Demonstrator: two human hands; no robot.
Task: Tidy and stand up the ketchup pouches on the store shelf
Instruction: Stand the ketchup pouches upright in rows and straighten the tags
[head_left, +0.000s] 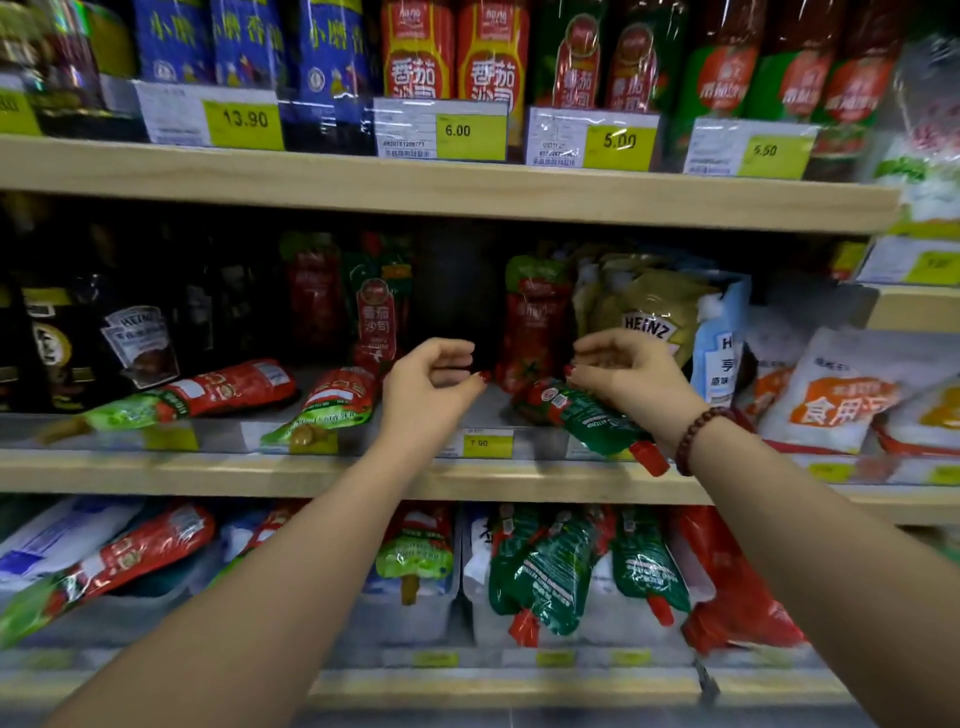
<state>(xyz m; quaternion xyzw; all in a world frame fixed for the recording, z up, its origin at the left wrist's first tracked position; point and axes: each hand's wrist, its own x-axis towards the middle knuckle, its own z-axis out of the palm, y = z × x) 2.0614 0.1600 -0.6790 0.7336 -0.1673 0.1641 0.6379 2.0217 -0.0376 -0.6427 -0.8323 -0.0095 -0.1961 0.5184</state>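
Three ketchup pouches lie flat on the middle shelf: a red and green one at the left, a second beside it, and a green one with a red cap sticking out over the front edge. Two pouches stand upright behind, one left of a dark gap, one right of it. My left hand hovers before the gap, fingers curled, holding nothing. My right hand, bead bracelet on its wrist, hangs just above the green pouch, fingers curled, apparently not gripping it.
Heinz pouches stand right of the upright ketchup. Dark sauce bottles fill the shelf's left end. White bags lie at the right. Price tags line the shelf front. The lower shelf holds bins with more pouches.
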